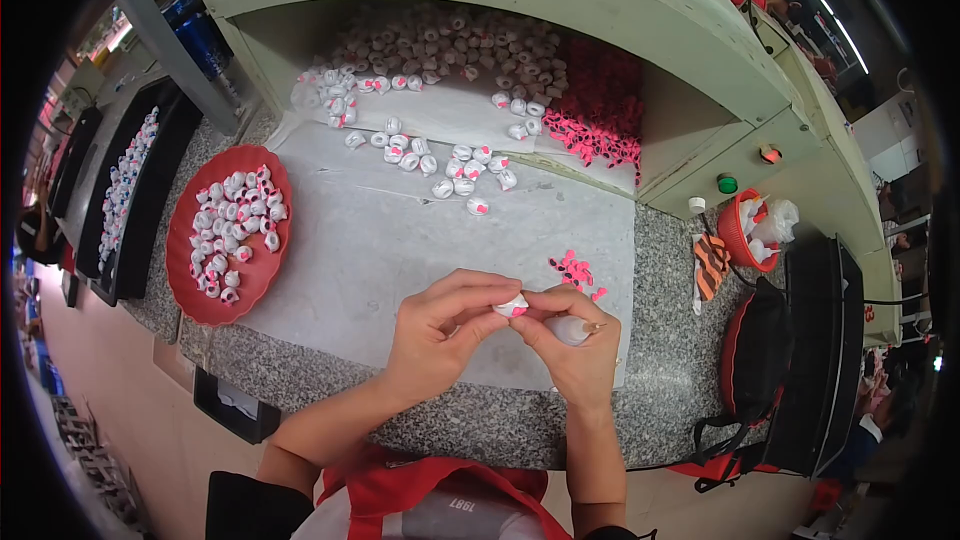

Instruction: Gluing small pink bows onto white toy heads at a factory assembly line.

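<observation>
My left hand [440, 332] and my right hand [572, 345] meet over the near edge of the granite counter [420, 410]. Together they pinch a small white piece with a pink spot [512, 306] between the fingertips. My right hand also holds a small white tube-like tool [572, 328] across its palm. A few loose pink bits [575, 272] lie on the white sheet [400, 240] just beyond my right hand.
A red plate [190, 280] at the left holds several white-and-pink pieces. More white pieces [440, 60] and a pile of pink parts [600, 110] fill the pale green machine's recess. A black tray [130, 190] sits far left; a red basket [735, 230] and black bag [755, 355] at right.
</observation>
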`<state>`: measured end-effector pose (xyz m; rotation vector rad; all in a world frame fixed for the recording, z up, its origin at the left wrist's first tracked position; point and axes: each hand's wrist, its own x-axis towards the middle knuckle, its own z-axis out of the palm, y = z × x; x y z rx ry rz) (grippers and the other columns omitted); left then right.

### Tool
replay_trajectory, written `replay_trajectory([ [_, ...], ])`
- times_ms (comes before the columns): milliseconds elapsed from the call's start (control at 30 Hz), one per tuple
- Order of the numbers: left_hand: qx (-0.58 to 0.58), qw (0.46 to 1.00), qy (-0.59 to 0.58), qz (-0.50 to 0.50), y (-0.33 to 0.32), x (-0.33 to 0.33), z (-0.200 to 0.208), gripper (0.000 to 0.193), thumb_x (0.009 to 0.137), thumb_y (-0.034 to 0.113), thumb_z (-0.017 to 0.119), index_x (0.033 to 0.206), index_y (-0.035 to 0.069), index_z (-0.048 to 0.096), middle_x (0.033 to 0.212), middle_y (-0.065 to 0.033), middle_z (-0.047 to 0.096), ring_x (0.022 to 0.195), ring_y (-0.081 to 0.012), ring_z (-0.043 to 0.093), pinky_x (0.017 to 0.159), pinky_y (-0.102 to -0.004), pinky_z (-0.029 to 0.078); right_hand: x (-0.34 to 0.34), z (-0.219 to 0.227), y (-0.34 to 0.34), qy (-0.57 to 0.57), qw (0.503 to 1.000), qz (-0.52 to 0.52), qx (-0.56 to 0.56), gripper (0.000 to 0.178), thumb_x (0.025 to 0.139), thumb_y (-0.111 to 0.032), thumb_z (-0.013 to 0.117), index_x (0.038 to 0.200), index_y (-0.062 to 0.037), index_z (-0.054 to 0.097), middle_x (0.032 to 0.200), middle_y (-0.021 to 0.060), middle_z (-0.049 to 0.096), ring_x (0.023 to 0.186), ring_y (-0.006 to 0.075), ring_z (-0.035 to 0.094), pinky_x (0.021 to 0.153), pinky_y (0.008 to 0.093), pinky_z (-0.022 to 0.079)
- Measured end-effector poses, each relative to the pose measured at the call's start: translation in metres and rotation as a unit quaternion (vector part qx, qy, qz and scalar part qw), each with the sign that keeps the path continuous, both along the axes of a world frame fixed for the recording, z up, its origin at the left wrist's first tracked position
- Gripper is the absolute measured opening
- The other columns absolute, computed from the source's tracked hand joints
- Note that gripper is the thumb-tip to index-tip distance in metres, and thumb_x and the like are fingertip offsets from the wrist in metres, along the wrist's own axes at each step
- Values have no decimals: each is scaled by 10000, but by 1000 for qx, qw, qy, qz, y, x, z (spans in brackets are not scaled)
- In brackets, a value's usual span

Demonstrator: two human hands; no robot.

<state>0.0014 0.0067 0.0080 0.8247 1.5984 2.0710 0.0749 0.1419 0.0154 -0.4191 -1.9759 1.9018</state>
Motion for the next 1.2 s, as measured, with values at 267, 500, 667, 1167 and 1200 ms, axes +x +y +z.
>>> replay_trajectory([
  [267, 26, 996, -80, -17, 1, -2, -4, 262, 776, -80, 540, 1035, -42, 555, 1020, -137, 551, 947, -176, 548, 783, -267, 471, 0, -5, 2, 13, 1000, 3, 1, 148, 664, 36, 685, 801, 12, 633, 741, 47, 589, 674, 95, 536, 597, 213, 421],
  [500, 62, 947, -315, -26, -3, -5, 1, 314, 774, -12, 588, 1077, -29, 509, 913, -108, 602, 810, -143, 584, 709, -235, 475, -5, 0, -7, 89, 993, 11, 75, 277, 661, 50, 681, 909, 27, 563, 867, 113, 594, 695, 131, 571, 585, 226, 465],
  [667, 19, 986, -156, -57, -7, -4, 12, 248, 775, -38, 576, 1019, -47, 526, 916, -135, 605, 793, -157, 602, 683, -242, 489, -1, -9, 2, 111, 992, 52, -28, 276, 669, 80, 658, 923, 8, 574, 873, 117, 606, 718, 143, 594, 615, 239, 481],
  [1167, -89, 994, -51, 44, -37, -8, -2, 208, 755, -69, 578, 961, -44, 568, 869, -99, 625, 792, -138, 604, 699, -240, 495, -13, -25, -28, 19, 979, 64, -195, 127, 736, 3, 639, 825, 12, 549, 890, 143, 607, 633, 105, 559, 539, 214, 456],
  [1200, -137, 987, -13, 77, -48, -12, -7, 205, 758, -67, 574, 962, -45, 568, 878, -90, 624, 806, -132, 597, 707, -236, 486, -14, -25, -32, -10, 986, 52, -161, 144, 737, -8, 641, 842, 10, 545, 917, 137, 605, 638, 98, 559, 541, 210, 456],
])
